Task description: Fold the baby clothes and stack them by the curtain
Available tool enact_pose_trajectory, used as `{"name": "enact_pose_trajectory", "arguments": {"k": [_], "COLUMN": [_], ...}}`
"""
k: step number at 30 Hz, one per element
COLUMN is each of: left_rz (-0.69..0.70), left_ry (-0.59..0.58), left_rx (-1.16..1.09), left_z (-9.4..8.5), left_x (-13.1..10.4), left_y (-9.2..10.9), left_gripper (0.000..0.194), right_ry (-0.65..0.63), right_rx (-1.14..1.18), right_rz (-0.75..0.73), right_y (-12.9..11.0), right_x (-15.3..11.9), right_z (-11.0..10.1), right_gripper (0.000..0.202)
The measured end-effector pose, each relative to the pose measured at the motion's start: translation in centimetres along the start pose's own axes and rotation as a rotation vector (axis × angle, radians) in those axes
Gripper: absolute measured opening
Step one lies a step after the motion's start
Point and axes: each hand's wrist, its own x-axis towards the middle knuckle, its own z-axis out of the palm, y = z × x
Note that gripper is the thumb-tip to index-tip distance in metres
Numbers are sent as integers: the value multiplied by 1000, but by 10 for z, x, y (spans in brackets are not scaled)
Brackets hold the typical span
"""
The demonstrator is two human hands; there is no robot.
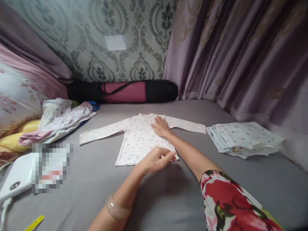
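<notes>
A small white long-sleeved shirt (pixel 138 141) with a faint pastel print lies spread flat on the grey sheet, both sleeves stretched out sideways. My right hand (pixel 161 127) rests flat on its upper part near the collar, fingers extended. Over the lower right hem is my left hand (pixel 156 159), wearing a pale bangle on the wrist. Its fingers are curled, with thumb and fingertips close together near the hem corner. Slight blur there hides whether any cloth is between them.
On the right sits a stack of folded printed cloths (pixel 245 138). Rumpled clothes (pixel 69 118) lie at left, above a white device with a cable (pixel 18 176) and a pixelated item (pixel 51 168). A black and maroon long bag (pixel 125 92) lies along the patterned wall.
</notes>
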Motion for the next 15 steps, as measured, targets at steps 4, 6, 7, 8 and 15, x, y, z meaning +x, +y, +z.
{"name": "enact_pose_trajectory", "arguments": {"k": [4, 6, 7, 8, 15], "left_rz": [-146, -176, -183, -189, -262], "left_ry": [356, 473, 516, 552, 649], "left_rx": [48, 37, 26, 12, -32], "left_z": [-36, -50, -55, -59, -74], "left_x": [-1, -4, -5, -7, -15], "left_y": [-26, -37, -41, -45, -55], "left_gripper": [56, 54, 53, 52, 51], "right_ry": [-39, -69, -81, -91, -158], "right_rx": [21, 22, 23, 25, 42], "right_rz": [-98, -161, -194, -225, -373], "right_y": [0, 0, 0, 0, -1], "right_x": [-18, -32, -41, -49, -107], "right_z": [-5, -8, -9, -11, -19], "right_gripper": [69, 70, 71, 71, 70]}}
